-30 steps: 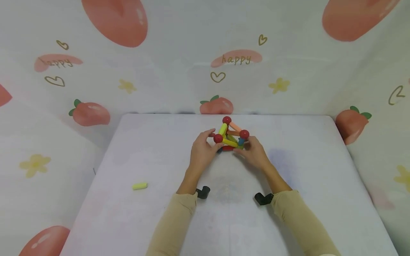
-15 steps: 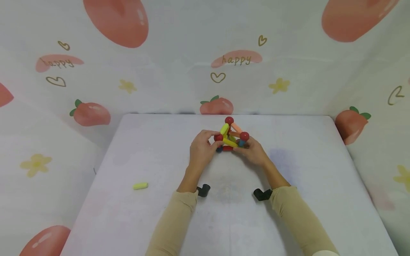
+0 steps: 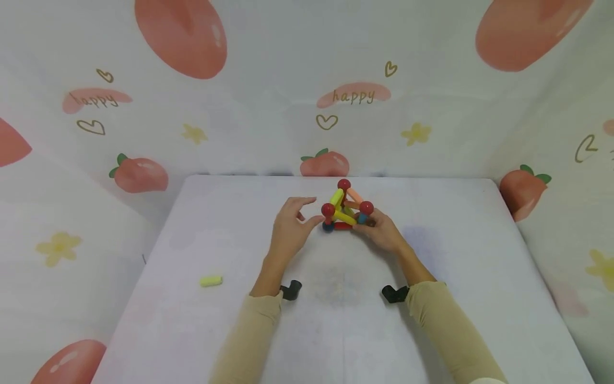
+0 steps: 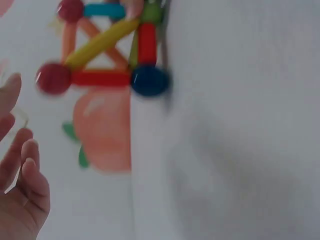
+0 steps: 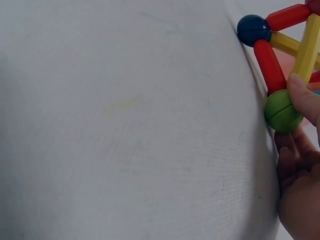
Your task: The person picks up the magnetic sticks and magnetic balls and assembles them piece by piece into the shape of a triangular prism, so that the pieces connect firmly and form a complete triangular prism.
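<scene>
Near the back of the table stands a frame of building sticks and balls [image 3: 344,217], with three red balls on top. Its lower corners include a dark blue ball [image 4: 150,81] and a green ball [image 5: 281,111]. My right hand [image 3: 384,232] grips the frame at its near right corner. In the right wrist view the thumb lies against the yellow stick [image 5: 305,47] and the green ball, with curled fingers beneath. To the left of the frame, my left hand [image 3: 289,226] is spread and holds nothing, thumb and index finger apart.
A loose yellow-green stick [image 3: 211,280] lies at the left on the white table [image 3: 336,330]. Behind the table's back edge hangs a fruit-patterned cloth [image 3: 268,128]. Each wrist carries a black camera mount, such as the right one [image 3: 395,294].
My left hand has let go of the frame's left red ball and drawn back to the left. The right hand keeps its grip, and the frame has barely shifted.
</scene>
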The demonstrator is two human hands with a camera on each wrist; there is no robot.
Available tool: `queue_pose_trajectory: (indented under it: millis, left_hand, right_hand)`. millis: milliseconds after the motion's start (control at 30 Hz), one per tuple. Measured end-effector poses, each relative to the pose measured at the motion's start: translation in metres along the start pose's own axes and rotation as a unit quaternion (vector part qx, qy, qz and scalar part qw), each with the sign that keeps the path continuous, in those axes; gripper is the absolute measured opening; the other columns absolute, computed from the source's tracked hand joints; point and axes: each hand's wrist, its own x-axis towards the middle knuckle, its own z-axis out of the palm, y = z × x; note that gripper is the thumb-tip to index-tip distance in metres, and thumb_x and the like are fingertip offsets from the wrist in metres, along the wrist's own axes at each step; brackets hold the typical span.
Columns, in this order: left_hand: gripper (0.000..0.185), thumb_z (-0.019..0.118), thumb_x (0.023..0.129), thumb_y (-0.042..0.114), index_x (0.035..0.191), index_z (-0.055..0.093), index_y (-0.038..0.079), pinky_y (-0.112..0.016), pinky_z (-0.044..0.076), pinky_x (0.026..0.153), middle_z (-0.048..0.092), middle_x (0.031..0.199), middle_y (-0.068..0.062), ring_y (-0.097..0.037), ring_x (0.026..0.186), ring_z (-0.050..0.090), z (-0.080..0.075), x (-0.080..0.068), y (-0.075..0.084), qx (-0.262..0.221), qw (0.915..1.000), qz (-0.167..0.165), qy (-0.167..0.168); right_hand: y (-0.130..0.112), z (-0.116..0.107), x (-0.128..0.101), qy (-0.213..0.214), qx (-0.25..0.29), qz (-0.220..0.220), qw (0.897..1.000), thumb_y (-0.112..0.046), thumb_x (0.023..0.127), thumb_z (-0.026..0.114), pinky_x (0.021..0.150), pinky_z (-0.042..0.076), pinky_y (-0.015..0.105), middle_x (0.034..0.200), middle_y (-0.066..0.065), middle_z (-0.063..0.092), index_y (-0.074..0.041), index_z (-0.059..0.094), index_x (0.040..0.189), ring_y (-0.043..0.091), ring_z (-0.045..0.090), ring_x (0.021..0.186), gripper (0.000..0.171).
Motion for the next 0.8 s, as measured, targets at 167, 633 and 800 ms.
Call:
queue_pose_trajectory:
  millis: [167,633,800]
  left_hand:
    - [0.042,0.08,0.089,0.031,0.128,0.069,0.019,-0.037,0.051,0.086,0.071,0.121,-0.002,-0.026,0.099,0.062,-0.06,-0.018,-0.045,-0.01,0.9995,-0.03,0.001]
    - [0.058,0.079,0.089,0.04,0.139,0.061,0.017,-0.05,0.045,0.108,0.065,0.139,-0.009,-0.03,0.128,0.055,-0.161,-0.1,-0.173,0.027,0.9709,-0.227,-0.071]
    - [0.059,0.081,0.087,0.036,0.138,0.061,0.012,-0.056,0.04,0.112,0.069,0.133,-0.013,-0.038,0.135,0.054,-0.169,-0.11,-0.183,0.047,0.9645,-0.236,-0.109]
  right_hand:
    - [0.0,0.003,-0.001,0.002,0.002,-0.002,1.0,-0.025,0.094,0.074,0.089,0.045,0.035,0.117,0.011,0.064,-0.01,0.069,0.119,0.026,0.057,0.101,0.03]
    - [0.001,0.002,-0.003,0.013,0.002,-0.006,1.0,-0.028,0.095,0.073,0.084,0.045,0.031,0.103,0.007,0.064,-0.012,0.067,0.123,0.023,0.055,0.094,0.033]
    - [0.002,0.004,-0.002,0.01,0.008,-0.005,1.0,-0.028,0.095,0.073,0.081,0.044,0.032,0.099,0.007,0.062,-0.012,0.068,0.122,0.024,0.053,0.09,0.032]
